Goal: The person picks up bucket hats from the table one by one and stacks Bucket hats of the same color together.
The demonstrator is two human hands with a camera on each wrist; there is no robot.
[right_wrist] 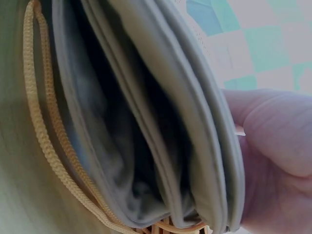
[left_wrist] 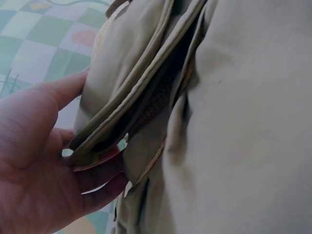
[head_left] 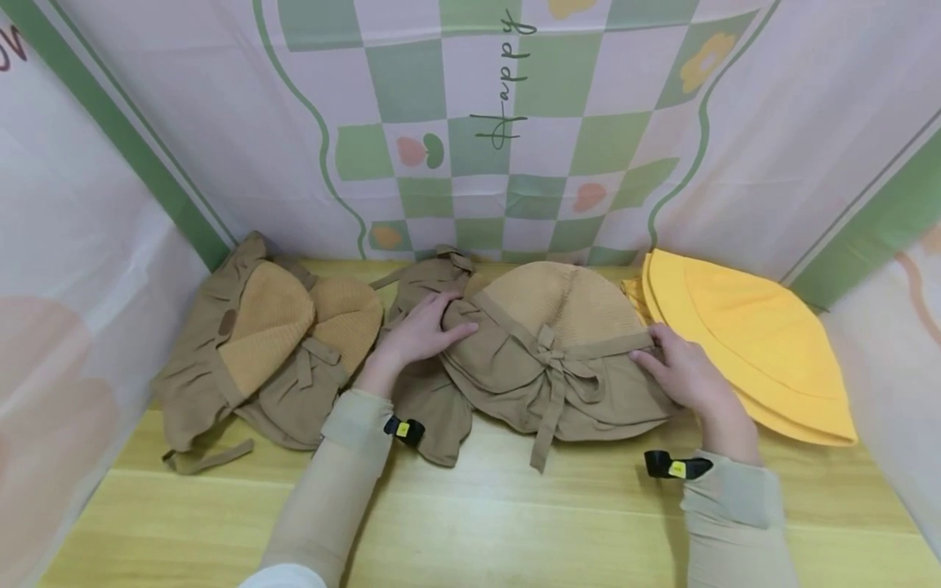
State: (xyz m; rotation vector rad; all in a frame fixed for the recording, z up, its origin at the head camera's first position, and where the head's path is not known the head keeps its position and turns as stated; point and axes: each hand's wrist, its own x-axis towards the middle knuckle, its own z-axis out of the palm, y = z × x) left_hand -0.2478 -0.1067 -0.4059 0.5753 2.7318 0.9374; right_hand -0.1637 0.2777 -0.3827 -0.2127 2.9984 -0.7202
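A brown sun hat (head_left: 529,298) with a knitted tan crown and a ribbon bow (head_left: 550,356) lies folded in the middle of the table, between my hands. My left hand (head_left: 421,331) grips its left end; in the left wrist view the thumb is on one side of the brim (left_wrist: 122,92) and fingers are behind it. At the right end, my right hand (head_left: 684,369) pinches the band and brim, thumb in front. Several brim layers (right_wrist: 195,107) show in the right wrist view, where that hand's fingers are mostly hidden.
Another brown hat (head_left: 437,412) lies partly under my left hand. Further left, two similar hats (head_left: 268,314) overlap. A yellow hat (head_left: 757,347) leans at the right. A tan cord loop (right_wrist: 36,112) hangs beside the brim. Printed cloth (head_left: 478,98) walls the table (head_left: 470,531).
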